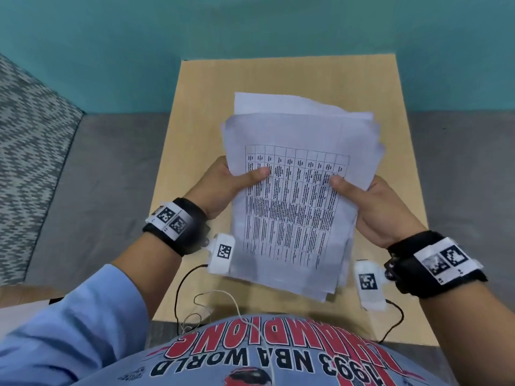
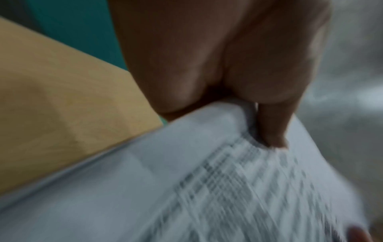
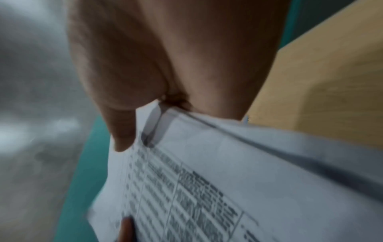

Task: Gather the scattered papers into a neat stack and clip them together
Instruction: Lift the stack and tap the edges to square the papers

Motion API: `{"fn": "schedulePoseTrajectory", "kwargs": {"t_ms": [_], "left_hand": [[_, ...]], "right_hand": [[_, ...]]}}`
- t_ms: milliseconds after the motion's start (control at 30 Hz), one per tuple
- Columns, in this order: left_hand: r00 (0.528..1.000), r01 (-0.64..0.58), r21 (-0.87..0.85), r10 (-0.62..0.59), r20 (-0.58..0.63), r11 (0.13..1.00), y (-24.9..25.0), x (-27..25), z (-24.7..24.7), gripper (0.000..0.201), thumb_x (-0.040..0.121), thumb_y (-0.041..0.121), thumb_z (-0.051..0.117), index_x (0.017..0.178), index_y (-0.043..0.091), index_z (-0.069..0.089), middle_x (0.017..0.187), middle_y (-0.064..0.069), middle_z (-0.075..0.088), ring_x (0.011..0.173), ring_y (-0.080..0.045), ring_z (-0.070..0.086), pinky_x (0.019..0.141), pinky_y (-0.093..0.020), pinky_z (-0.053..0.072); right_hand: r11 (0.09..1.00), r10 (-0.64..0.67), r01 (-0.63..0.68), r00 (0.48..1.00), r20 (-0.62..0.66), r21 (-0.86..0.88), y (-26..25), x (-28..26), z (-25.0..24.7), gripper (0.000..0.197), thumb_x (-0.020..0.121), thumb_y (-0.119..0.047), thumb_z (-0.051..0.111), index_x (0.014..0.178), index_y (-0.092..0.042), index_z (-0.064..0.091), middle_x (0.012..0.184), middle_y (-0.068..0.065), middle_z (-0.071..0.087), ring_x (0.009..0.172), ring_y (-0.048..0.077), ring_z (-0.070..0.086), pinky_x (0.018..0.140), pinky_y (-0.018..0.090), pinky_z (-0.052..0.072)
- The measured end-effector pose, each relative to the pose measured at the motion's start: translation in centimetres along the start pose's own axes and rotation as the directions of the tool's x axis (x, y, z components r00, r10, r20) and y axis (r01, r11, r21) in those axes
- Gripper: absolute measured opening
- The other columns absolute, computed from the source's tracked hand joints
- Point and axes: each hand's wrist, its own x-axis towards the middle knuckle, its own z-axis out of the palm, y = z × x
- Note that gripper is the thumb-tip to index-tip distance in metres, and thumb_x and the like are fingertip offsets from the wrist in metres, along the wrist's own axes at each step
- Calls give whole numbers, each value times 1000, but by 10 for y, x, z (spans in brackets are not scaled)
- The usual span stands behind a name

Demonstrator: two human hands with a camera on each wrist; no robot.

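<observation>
A stack of white papers (image 1: 295, 196), its top sheet printed with a table, is held above the small wooden table (image 1: 195, 107). The sheets are uneven, with edges fanned out at the far and right sides. My left hand (image 1: 234, 179) grips the stack's left edge, thumb on top. My right hand (image 1: 362, 199) grips the right edge the same way. In the left wrist view the thumb (image 2: 271, 127) presses the blurred papers (image 2: 186, 188). The right wrist view shows my thumb (image 3: 122, 127) on the printed sheet (image 3: 207, 188). No clip is visible.
The light wooden table (image 3: 331, 81) stands against a teal wall (image 1: 250, 29), with grey floor (image 1: 106, 176) on both sides. A patterned grey cushion (image 1: 25, 151) lies at the left. Thin cables (image 1: 195, 291) run from my wrist units across the table's near edge.
</observation>
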Motion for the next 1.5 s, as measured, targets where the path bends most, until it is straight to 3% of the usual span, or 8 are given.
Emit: {"fn": "schedulePoseTrajectory", "kwargs": {"t_ms": [200, 467, 600, 767, 833, 1067, 1200, 1500], "left_hand": [[961, -234, -27, 227, -159, 972, -1, -11, 21, 33, 90, -5, 75, 112, 19, 76, 109, 0, 81, 104, -14, 76, 93, -33, 61], [969, -235, 97, 241, -57, 967, 27, -5, -2, 23, 92, -3, 75, 112, 8, 76, 99, 12, 83, 97, -6, 77, 89, -24, 59], [950, -287, 68, 293, -109, 955, 31, 1, 5, 23, 92, 2, 76, 115, 4, 75, 108, 4, 83, 104, -17, 77, 94, -36, 61], [979, -139, -198, 165, 121, 970, 28, -3, -4, 41, 84, 3, 80, 123, 14, 71, 121, -6, 78, 113, -24, 74, 99, -42, 59], [973, -108, -131, 131, 187, 985, 31, -5, -9, 38, 89, 2, 71, 125, 15, 69, 122, -3, 78, 114, -22, 74, 98, -39, 59], [961, -273, 66, 275, -32, 960, 41, -7, 9, 40, 107, 0, 53, 113, 29, 81, 107, 14, 80, 101, -8, 74, 91, -32, 59], [890, -416, 126, 432, -147, 901, 31, -9, 28, 28, 108, 3, 53, 123, 20, 70, 117, -9, 72, 111, -21, 65, 105, -60, 53], [926, -267, 180, 304, -224, 947, -13, -2, 48, 32, 100, 2, 68, 130, 13, 65, 122, 6, 71, 110, 5, 67, 97, -18, 52]], "right_hand": [[852, -413, 326, 899, -146, -410, -1, -14, 21, 14, 96, -18, 72, 95, -31, 77, 96, -16, 81, 92, -4, 69, 91, 21, 54], [926, -275, 265, 961, -1, -271, -24, -6, -5, 19, 84, -25, 78, 102, -28, 83, 115, -2, 80, 111, 21, 73, 105, 54, 53], [931, -328, 318, 944, -30, -179, -21, -3, -1, 21, 88, -27, 75, 108, -26, 82, 123, 5, 77, 120, 31, 69, 107, 59, 50], [923, -345, 339, 939, -1, -180, -20, -4, 4, 10, 88, -18, 72, 91, -19, 81, 95, -7, 82, 84, 7, 75, 78, 25, 60], [949, -279, 282, 959, 41, -144, -22, -4, 0, 16, 82, -24, 78, 96, -17, 83, 107, 3, 81, 100, 20, 76, 94, 40, 60], [915, -360, 328, 927, -108, -233, -16, -5, -1, 21, 90, -20, 72, 109, -13, 77, 102, -10, 81, 99, 10, 74, 96, 40, 57], [761, -541, 386, 821, -182, -522, -2, -11, 20, 6, 101, -14, 66, 105, -18, 70, 89, -35, 73, 89, -14, 65, 85, 23, 56], [856, -335, 123, 873, -356, -502, 45, 18, 22, 19, 102, -34, 64, 98, -17, 70, 77, -16, 67, 66, -13, 62, 70, 20, 47]]}}
